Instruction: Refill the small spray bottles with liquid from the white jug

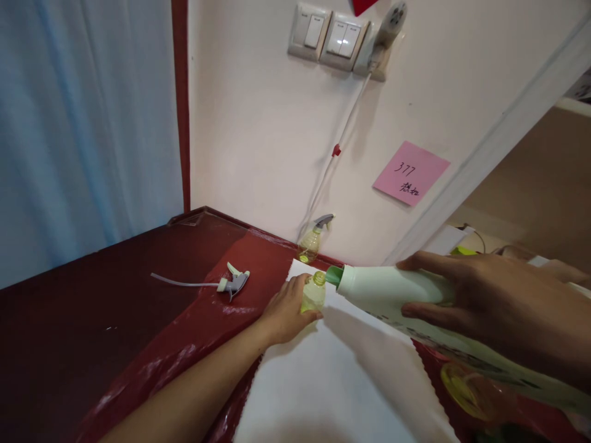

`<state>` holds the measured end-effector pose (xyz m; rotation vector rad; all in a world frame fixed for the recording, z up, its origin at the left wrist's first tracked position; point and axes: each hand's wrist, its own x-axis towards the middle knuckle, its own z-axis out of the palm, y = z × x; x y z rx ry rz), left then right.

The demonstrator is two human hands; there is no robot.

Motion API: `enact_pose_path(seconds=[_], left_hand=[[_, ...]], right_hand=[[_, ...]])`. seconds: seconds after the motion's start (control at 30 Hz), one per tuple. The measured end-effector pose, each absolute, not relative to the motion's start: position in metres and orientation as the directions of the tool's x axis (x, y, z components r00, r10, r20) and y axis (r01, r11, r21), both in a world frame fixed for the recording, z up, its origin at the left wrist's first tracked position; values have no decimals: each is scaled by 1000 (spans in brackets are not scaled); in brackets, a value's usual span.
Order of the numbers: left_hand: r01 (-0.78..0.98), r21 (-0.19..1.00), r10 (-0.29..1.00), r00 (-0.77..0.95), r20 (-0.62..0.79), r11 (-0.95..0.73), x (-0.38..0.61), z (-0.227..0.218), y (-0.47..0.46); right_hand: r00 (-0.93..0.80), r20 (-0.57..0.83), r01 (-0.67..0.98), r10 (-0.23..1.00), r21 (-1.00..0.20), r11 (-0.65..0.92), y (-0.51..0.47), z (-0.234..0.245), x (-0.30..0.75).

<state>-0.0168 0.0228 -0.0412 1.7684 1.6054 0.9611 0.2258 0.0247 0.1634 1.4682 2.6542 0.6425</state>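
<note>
A homelike room: blue curtain (87,123), wall switches (327,37).

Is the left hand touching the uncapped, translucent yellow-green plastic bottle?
Touching. The head view shows the left hand curled against the uncapped yellow-green bottle, with fingers and thumb meeting its side.

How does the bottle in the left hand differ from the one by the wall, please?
The held bottle is uncapped; the wall bottle wears a grey spray head. The left hand grips the held bottle; the wall bottle stands unheld. Both look yellowish.
</note>
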Motion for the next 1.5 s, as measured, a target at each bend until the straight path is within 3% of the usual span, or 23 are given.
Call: enact_pose_path(seconds=[0.63, 1.3, 1.5], left_hand=[[589, 800, 992, 21, 123, -112, -16, -39, 22], [574, 809, 990, 22, 141, -128, -16, -41, 23], [576, 808, 990, 19, 138, -124, -16, -42, 23]], right_hand=[[-507, 142, 830, 850, 345, 438, 19, 169, 220], [-479, 104, 820, 872, 406, 403, 17, 172, 214], [-549, 161, 794, 820, 406, 452, 21, 169, 220]])
